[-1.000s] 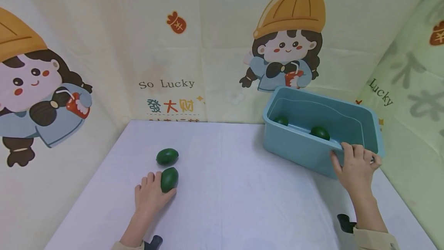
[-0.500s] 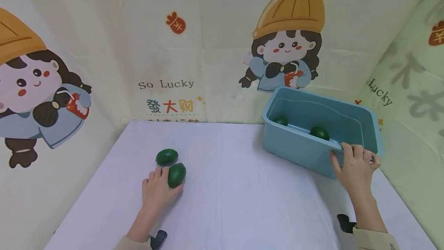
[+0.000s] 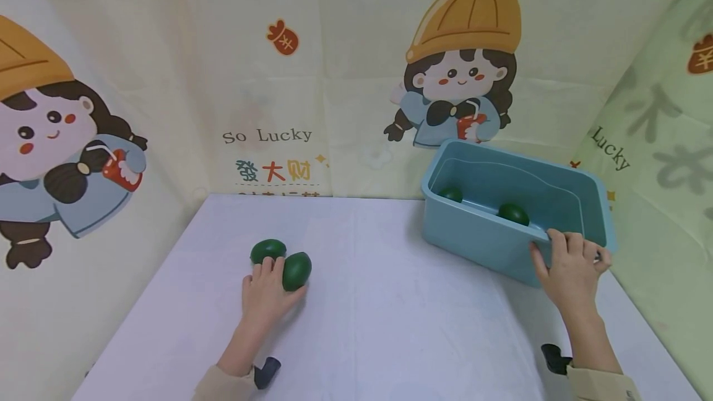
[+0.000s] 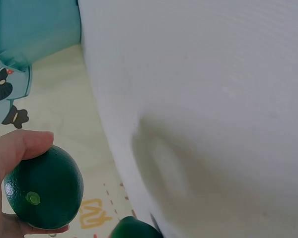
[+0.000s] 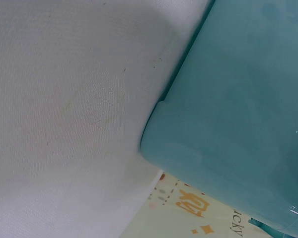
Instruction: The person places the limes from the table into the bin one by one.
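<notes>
My left hand (image 3: 267, 293) grips a dark green lime (image 3: 297, 271) between thumb and fingers. In the left wrist view this lime (image 4: 44, 188) shows a pale stem scar, and a shadow falls on the tabletop apart from it. Just behind the hand lies a second lime (image 3: 268, 250) on the table, partly covered by the fingertips in the head view. At the right, my right hand (image 3: 574, 265) holds the near rim of a blue plastic bin (image 3: 473, 228), thumb outside. Inside the bin rest two limes, one near the middle (image 3: 513, 214) and one at the left end (image 3: 451, 194).
A white cloth covers the table (image 3: 379, 314), which ends at a printed fabric backdrop (image 3: 356, 79). The bin stands at the table's back right, near the side curtain (image 3: 657, 252). A dark wrist mount (image 3: 267, 373) sits by the left sleeve.
The left hand has moved right and slightly away from me, carrying its lime past the one on the table. The right hand and the bin have stayed put.
</notes>
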`<state>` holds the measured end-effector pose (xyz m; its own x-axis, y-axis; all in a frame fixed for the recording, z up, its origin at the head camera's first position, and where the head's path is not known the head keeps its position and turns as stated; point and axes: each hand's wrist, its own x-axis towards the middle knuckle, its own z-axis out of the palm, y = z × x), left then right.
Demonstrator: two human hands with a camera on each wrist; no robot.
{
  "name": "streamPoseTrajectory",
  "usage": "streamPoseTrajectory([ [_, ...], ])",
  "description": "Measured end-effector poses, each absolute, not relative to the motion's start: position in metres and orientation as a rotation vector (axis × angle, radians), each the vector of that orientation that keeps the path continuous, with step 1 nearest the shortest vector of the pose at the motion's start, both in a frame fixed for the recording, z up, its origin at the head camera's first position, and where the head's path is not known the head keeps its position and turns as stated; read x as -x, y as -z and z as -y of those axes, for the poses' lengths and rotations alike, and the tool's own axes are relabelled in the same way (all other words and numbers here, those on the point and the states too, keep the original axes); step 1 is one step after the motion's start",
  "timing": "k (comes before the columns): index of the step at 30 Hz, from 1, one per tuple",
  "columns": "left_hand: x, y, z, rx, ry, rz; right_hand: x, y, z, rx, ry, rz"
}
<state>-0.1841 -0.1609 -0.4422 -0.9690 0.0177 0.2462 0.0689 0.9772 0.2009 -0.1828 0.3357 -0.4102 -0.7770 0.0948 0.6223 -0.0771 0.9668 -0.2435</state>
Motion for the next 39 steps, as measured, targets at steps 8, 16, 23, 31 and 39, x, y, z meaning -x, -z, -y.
streamPoseTrajectory([
  [8, 0.192, 0.435, 0.148, 0.099, 0.311, 2.877, 0.182, 0.410, -0.336, 0.022, -0.339, 2.446],
  [16, 0.199, 0.425, 0.132, 0.130, 0.322, 2.905, 0.184, 0.412, -0.337, -0.009, -0.335, 2.417],
  [23, 0.208, 0.419, 0.120, 0.147, 0.338, 2.901, 0.185, 0.414, -0.340, -0.047, -0.328, 2.381],
  [31, 0.219, 0.411, 0.109, 0.144, 0.354, 2.918, 0.185, 0.414, -0.339, -0.061, -0.325, 2.365],
  [39, 0.229, 0.404, 0.100, 0.143, 0.389, 2.909, 0.186, 0.414, -0.340, -0.067, -0.327, 2.358],
])
